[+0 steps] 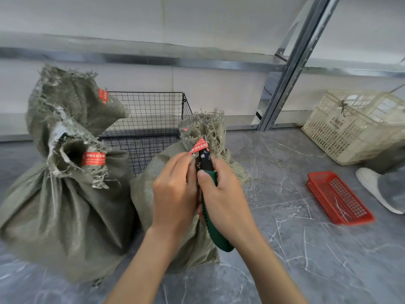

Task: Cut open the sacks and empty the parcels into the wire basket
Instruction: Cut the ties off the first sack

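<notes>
Before the wire basket (153,106), the nearest sack (149,183), soft woven cloth and likely heavy, is best held at its tied neck, where the left hand (175,189) pinches the red seal (199,145) and the right hand (223,194) grips a green knife (217,235).

We logged the wire basket (151,113) behind the sacks (65,211), all on the floor (285,255); tray (341,200) lay right of them, crate (350,137) behind it.

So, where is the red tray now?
In the head view, the red tray lies on the floor at the right, in front of the cream crate.
</notes>
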`<state>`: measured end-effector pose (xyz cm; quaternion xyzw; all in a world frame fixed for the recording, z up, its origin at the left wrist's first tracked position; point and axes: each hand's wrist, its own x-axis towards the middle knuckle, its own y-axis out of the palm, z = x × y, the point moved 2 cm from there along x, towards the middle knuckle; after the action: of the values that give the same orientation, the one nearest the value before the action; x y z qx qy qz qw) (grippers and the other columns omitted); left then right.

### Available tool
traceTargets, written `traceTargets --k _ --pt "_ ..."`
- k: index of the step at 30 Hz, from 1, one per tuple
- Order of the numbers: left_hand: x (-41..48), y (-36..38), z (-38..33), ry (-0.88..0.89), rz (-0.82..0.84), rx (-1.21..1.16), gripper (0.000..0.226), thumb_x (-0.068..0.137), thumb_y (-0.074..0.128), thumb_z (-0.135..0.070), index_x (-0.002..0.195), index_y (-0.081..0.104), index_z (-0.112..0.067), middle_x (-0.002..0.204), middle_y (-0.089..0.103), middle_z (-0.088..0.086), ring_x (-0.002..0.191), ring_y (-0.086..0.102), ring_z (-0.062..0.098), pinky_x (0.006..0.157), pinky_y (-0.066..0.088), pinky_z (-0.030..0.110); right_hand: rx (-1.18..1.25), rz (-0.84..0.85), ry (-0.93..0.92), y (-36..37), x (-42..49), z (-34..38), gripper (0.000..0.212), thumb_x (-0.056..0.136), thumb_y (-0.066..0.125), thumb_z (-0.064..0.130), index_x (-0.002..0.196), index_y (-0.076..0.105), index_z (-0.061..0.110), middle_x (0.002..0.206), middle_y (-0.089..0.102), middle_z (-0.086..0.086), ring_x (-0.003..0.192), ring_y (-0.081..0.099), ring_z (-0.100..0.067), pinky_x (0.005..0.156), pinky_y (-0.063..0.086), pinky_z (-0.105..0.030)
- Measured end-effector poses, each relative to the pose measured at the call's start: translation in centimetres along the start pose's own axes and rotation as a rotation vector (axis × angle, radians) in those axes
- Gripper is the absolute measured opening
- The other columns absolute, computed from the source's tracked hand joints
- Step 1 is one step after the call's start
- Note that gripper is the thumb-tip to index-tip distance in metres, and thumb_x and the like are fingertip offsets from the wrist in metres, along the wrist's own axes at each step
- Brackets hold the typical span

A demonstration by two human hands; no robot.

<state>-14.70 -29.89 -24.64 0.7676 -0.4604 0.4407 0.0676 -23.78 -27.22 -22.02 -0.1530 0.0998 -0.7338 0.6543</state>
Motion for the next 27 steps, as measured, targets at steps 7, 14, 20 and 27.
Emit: traceTargets --k 7,14,20,27 --pt "0.1 -0.4 -0.1 -0.056 -0.006 -0.006 0.014 0.087 0.053 0.006 0.079 0.063 0.002 0.076 0.063 0.009 0.071 0.053 0.015 0.066 0.043 0.023 0.153 -0.035 -0.059 0.2 -0.2 0.6 0.013 0.097 0.043 0.016 0.085 0.044 0.020 0.054 0.052 0.000 0.042 0.050 -0.019 0.043 0.048 -0.038" --pt "0.0 -0.5 -0.3 -0.114 -0.007 -0.063 0.012 0.086 0.058 0.004 0.091 0.069 0.002 0.088 0.066 0.003 0.082 0.057 0.005 0.079 0.041 0.005 0.287 -0.125 -0.025 -1.4 0.6 0.8 0.012 0.090 0.052 0.008 0.080 0.048 0.012 0.060 0.053 -0.009 0.043 0.049 -0.023 0.045 0.045 -0.034" --pt "-0.3 -0.8 -0.2 -0.206 -0.032 -0.130 0.012 0.083 0.062 -0.006 0.092 0.061 -0.014 0.074 0.058 -0.006 0.068 0.052 0.007 0.065 0.039 0.011 0.330 -0.176 0.037 -3.1 2.0 0.5 0.015 0.088 0.063 0.017 0.084 0.053 0.006 0.069 0.058 -0.013 0.042 0.052 -0.020 0.044 0.044 -0.030" --pt "-0.6 -0.9 -0.1 -0.340 -0.033 -0.176 0.045 0.082 0.066 -0.006 0.081 0.033 -0.035 0.077 0.056 -0.011 0.067 0.058 0.006 0.060 0.043 0.020 0.359 -0.063 0.136 -1.8 2.7 0.4 0.032 0.084 0.069 0.032 0.089 0.055 0.004 0.064 0.051 -0.013 0.040 0.050 -0.019 0.044 0.044 -0.028"
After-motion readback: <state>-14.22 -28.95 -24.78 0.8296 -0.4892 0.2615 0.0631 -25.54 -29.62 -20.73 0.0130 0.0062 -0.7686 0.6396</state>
